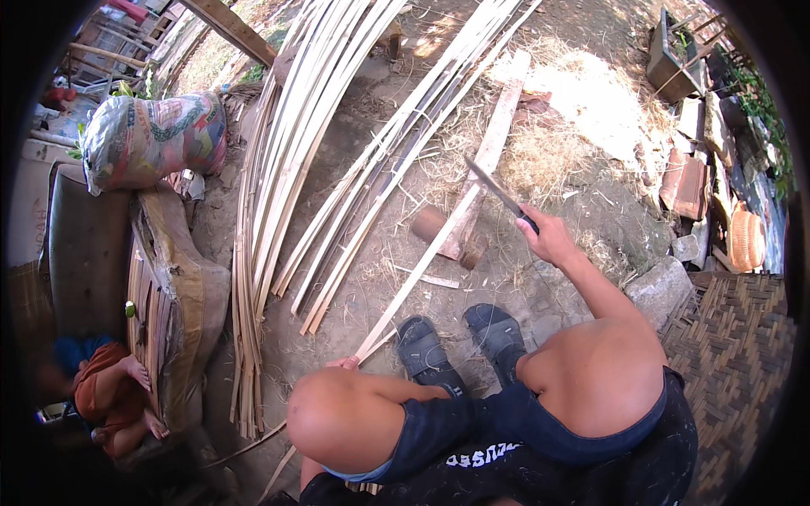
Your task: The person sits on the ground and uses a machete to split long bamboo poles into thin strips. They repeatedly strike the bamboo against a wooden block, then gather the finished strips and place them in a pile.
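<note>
My right grip (548, 238) is clamping a black-handled metal knife (498, 189); my left grip (344, 363) is clasping a flat pale bamboo strip (418, 274), apparently steadying it.

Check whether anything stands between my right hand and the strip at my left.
Only the knife in the right hand lies between them, near the far end of the pale strip; nothing else visible blocks it.

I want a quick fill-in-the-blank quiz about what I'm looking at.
1. The right hand holds the knife by its dark ____.
2. The left hand holds a pale strip beside the left ____.
3. The stuffed sack lies toward the picture's upper ____ corner.

Missing words: handle; knee; left.
</note>
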### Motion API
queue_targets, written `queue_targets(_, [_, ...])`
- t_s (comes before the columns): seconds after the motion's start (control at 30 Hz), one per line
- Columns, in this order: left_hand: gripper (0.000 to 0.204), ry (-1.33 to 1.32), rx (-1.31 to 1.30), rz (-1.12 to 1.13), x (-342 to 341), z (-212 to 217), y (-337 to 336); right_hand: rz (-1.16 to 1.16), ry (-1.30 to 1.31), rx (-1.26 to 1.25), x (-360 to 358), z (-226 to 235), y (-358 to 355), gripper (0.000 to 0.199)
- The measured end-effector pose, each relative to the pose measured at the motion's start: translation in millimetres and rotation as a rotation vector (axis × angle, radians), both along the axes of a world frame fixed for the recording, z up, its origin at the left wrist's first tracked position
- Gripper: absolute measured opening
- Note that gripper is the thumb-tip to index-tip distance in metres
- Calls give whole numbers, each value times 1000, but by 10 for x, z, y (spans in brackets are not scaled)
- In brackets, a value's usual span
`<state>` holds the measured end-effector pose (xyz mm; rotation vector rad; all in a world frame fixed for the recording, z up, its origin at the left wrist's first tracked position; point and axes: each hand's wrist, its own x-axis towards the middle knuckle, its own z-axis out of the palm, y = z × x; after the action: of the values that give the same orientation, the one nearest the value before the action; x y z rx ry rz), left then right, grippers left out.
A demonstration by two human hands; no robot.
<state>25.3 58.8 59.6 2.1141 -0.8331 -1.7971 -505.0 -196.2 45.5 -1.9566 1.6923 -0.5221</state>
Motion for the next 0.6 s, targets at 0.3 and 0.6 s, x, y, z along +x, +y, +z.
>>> queue_targets(0.3, [40,64,63,-6,-64,-32,261,56,40,42,-23,201,-8,46])
queue_targets(0.6, [40,43,75,-54,-133,-29,473,-150,-94,46,-33,178,57,43])
